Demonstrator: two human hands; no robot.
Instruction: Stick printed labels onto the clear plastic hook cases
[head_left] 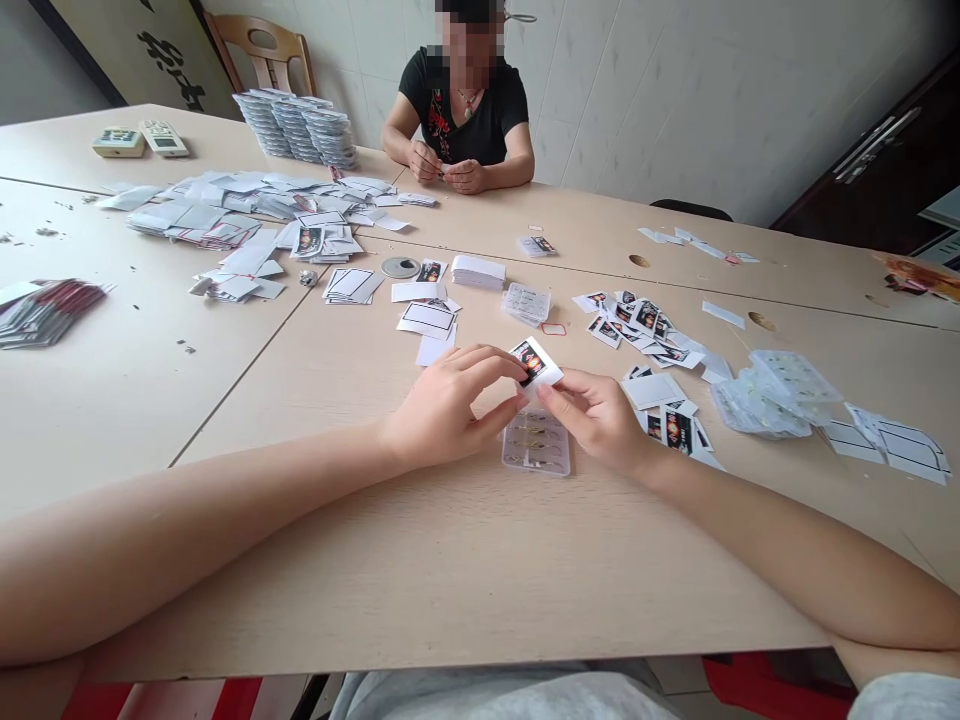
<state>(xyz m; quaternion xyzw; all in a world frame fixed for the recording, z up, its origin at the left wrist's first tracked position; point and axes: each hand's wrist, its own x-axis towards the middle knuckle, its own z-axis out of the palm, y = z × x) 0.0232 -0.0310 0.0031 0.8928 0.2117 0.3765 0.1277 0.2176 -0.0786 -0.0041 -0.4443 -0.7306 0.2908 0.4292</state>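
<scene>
So the person's got both hands up over the near part of the table [420, 570], working on a little printed card [537, 364] — white with a dark picture on it. The right hand [592, 412] has the card's lower right corner pinched between thumb and fingers. The left hand [461, 400] is half open and curved, fingertips on the card's left edge and thumb a bit away from them; can't tell whether it's actually gripping.

The card is held just above a clear plastic case [537, 455] lying flat on the tabletop, with slim metallic pieces in rows inside. Past the hands there's another clear box [526, 303] next to a neat stack of white cards [478, 272]. Over by the right forearm it's a loose scatter of printed cards [637, 318], then a messy heap of clear cases [795, 380] further right.

Off to the left there's a big spread of white packets [225, 205]. Across the table a co-worker [465, 120] in a black top sits with both hands together — too small to make out what they're holding.
</scene>
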